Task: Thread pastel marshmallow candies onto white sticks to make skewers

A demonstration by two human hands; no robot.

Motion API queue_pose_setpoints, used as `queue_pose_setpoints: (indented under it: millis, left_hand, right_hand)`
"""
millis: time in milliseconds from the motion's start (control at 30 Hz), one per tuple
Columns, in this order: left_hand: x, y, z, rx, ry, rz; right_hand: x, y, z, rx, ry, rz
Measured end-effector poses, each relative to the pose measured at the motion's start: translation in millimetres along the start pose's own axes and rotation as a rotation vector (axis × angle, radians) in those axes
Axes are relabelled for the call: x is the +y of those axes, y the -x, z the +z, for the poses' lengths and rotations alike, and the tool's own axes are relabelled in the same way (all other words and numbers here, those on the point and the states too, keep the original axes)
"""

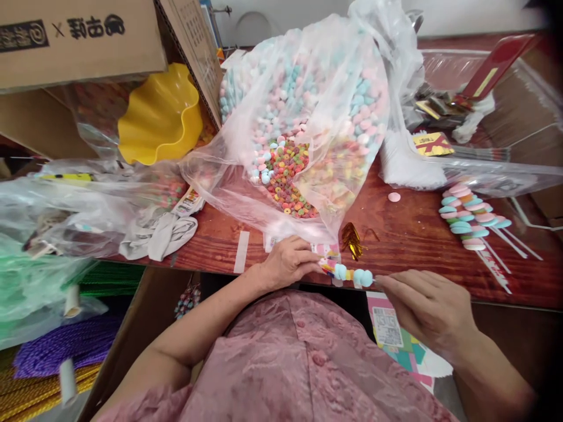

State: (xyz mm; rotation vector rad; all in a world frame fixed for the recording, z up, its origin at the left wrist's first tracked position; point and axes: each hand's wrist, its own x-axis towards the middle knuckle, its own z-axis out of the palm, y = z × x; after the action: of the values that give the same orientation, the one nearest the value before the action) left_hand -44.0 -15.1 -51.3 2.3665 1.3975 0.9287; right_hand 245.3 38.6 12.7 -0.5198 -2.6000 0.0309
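Observation:
A short skewer of pale blue and yellow candies (363, 276) spans the gap between my hands at the table's front edge. My left hand (288, 261) is closed at its left end, beside a small colourful wrapper. At the other end, the fingers of my right hand (433, 308) pinch the thin tip of the stick. Behind the skewer lies a gold twist tie bundle (352, 241). A large clear plastic bag (246, 193) full of pink and blue candies and small coloured rings (288, 170) lies open beyond my hands.
Several filled skewers (468, 217) with white sticks lie at the right, near a loose pink candy (394, 197). A clear plastic bin (523, 88) stands behind them. At left are a yellow wavy bowl (158, 117), a cardboard box (79, 35), grey gloves (158, 234) and purple cords (70, 346).

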Motion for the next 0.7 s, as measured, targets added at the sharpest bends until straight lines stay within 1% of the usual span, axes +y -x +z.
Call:
queue_pose_setpoints:
  millis: [133, 200, 300, 400, 467, 533, 600, 700]
  left_hand:
    - [-1.8, -7.7, -10.5, -0.048, 0.036, 0.123]
    - [-1.1, -11.2, -13.8, -0.102, 0.046, 0.132]
    - [3.2, -14.5, -14.2, -0.179, 0.151, 0.051]
    - [9.2, -15.8, -12.4, -0.194, 0.234, -0.038]
    - [12.7, -16.7, -12.3, -0.197, 0.222, -0.08]
    - [15.3, -18.2, -13.7, -0.226, 0.186, -0.12]
    - [16.8, -19.8, -16.9, -0.268, 0.155, -0.151]
    - [17.1, -20.9, -26.8, -0.307, 0.137, -0.173]
  right_hand:
    - [2.3, -11.3, -4.0, 0.091, -0.064, -0.001]
    - [1.8, -17.3, -5.1, 0.109, -0.066, -0.009]
    - [-0.8, -26.4, -2.7, 0.106, -0.067, -0.008]
    - [-2.1, -36.7, 3.2, 0.081, -0.076, -0.06]
    - [-1.7, -44.9, 7.6, 0.033, -0.061, -0.116]
    - [-0.9, -53.9, 11.4, -0.043, -0.026, -0.152]
    - [0.6, -62.4, 14.4, -0.089, -0.015, -0.171]
    - [4.7, -70.8, 18.2, -0.073, -0.064, -0.122]
